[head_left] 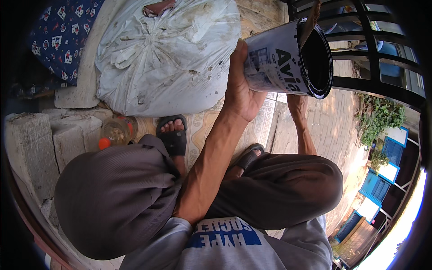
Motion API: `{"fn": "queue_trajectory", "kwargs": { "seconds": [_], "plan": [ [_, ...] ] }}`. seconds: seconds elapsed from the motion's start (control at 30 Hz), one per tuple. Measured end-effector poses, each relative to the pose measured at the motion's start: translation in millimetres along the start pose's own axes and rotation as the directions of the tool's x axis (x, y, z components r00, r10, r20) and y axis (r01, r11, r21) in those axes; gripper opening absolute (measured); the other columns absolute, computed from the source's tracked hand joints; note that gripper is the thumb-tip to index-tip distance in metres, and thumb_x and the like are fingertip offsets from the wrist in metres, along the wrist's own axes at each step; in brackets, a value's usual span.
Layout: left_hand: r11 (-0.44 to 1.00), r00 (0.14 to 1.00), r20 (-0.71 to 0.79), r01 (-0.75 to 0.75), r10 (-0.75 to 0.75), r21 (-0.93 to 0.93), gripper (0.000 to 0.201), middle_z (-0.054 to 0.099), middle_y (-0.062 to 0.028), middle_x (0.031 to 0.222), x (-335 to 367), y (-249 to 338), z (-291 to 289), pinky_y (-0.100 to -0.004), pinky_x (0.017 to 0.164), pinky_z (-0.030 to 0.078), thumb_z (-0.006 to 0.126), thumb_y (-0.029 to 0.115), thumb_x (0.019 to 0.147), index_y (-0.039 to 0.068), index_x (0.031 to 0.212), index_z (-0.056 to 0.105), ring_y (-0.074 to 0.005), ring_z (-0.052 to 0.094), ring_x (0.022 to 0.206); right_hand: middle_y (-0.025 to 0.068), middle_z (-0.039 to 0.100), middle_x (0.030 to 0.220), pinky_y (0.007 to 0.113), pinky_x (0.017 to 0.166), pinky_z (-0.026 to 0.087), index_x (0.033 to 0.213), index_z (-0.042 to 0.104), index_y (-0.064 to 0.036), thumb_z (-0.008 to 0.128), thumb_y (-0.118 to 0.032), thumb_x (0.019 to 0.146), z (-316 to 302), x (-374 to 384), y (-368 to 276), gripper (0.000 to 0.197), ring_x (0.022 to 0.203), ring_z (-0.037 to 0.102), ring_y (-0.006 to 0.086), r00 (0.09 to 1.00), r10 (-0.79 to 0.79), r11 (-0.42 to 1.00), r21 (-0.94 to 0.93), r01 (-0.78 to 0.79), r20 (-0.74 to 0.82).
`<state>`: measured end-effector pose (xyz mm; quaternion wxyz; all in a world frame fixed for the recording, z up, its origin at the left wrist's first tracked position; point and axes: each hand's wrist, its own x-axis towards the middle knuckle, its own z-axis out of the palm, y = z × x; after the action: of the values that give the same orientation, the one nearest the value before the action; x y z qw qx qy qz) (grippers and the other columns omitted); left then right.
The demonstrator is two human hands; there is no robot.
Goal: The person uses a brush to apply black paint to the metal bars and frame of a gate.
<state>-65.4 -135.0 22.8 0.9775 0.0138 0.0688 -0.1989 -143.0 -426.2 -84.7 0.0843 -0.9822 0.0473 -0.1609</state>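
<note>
My left hand (pixel 242 85) is closed around a paint can (pixel 270 63), white-grey with dark smears at its rim. The can is tilted well over to the right, so its open mouth shows a dark, glossy inside. A thin brown strip, maybe a wooden stick (pixel 309 28), stands across the mouth's upper edge and sticks out past it. Just behind the can's lower side is my right hand (pixel 296 104). Its fingers are hidden by the can, so whether it holds anything does not show.
A large, stained white sack (pixel 171 67) bulges ahead on the left. A clear plastic bottle (pixel 114 132) with an orange cap lies beside concrete blocks (pixel 33 148). At the upper right stands a black metal railing (pixel 371 45). My sandalled feet rest on patterned tiles (pixel 195 130) between my bent knees.
</note>
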Motion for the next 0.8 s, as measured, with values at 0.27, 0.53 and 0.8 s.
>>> {"fn": "queue_trajectory", "kwargs": {
  "seconds": [0.27, 0.53, 0.8],
  "plan": [
    [1.000, 1.000, 0.005, -0.008, 0.007, 0.013, 0.059, 0.069, -0.0111, 0.118, 2, 4, -5, -0.0445, 0.099, 0.053, 0.050, 0.054, 0.101, 0.001, 0.126, 0.059, -0.0223, 0.067, 0.109, 0.0209, 0.068, 0.091, 0.045, 0.066, 0.053, 0.102, 0.067, -0.0018, 0.069, -0.012, 0.089, -7, -10, -17, 0.017, 0.080, 0.069, 0.0402, 0.967, 0.240, 0.970, 0.029, -0.243, 0.084],
    [1.000, 1.000, -0.010, -0.019, 0.019, 0.001, 0.057, 0.069, -0.0104, 0.117, 3, 5, -8, -0.0453, 0.099, 0.053, 0.051, 0.053, 0.101, 0.002, 0.125, 0.060, -0.0222, 0.067, 0.109, 0.0222, 0.062, 0.114, 0.045, 0.075, 0.055, 0.110, 0.067, -0.0034, 0.066, -0.005, 0.087, -5, -23, -33, 0.024, 0.086, 0.067, 0.0371, 0.993, 0.057, 0.990, 0.120, -0.069, 0.099],
    [0.998, 0.999, 0.037, 0.002, 0.000, -0.061, 0.056, 0.070, -0.0101, 0.117, 3, 1, -9, -0.0447, 0.100, 0.052, 0.052, 0.052, 0.101, 0.002, 0.123, 0.061, -0.0217, 0.067, 0.109, 0.0229, 0.055, 0.114, 0.048, 0.075, 0.049, 0.121, 0.057, -0.0053, 0.064, -0.006, 0.086, 14, -50, -7, 0.036, 0.095, 0.059, 0.0375, 0.970, -0.124, 0.977, -0.144, 0.156, 0.211]
  ]
}}
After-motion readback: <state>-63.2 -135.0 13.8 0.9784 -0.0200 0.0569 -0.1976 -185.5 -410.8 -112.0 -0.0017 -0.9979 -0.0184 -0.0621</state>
